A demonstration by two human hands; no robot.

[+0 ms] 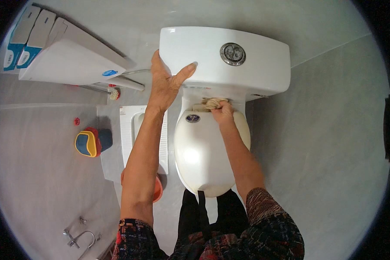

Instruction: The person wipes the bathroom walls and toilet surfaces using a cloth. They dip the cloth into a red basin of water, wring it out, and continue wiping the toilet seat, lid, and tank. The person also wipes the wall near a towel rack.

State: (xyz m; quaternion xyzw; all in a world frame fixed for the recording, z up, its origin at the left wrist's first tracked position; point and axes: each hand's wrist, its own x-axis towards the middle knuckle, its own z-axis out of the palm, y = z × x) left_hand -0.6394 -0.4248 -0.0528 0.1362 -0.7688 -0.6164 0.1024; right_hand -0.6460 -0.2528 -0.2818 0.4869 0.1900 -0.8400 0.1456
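A white toilet stands in front of me, its lid [203, 151] down and its tank [203, 47] at the back. My left hand [167, 82] rests on the tank's left corner, thumb spread over the front and the other fingers partly hidden around the side. Nothing is held in it. Behind the lid, below the tank, my right hand [223, 113] is closed on a beige cloth [214, 103], pressing it against the strip between lid and tank. On top of the tank is a round metal flush button [233, 54].
To the left is a squat pan [162, 143] set in the floor, with an orange bucket [158, 189] nearer me. A yellow and blue bin [86, 144] is farther left. A white cistern [69, 65] with boxes [34, 37] hangs upper left; a tap [73, 238] is lower left.
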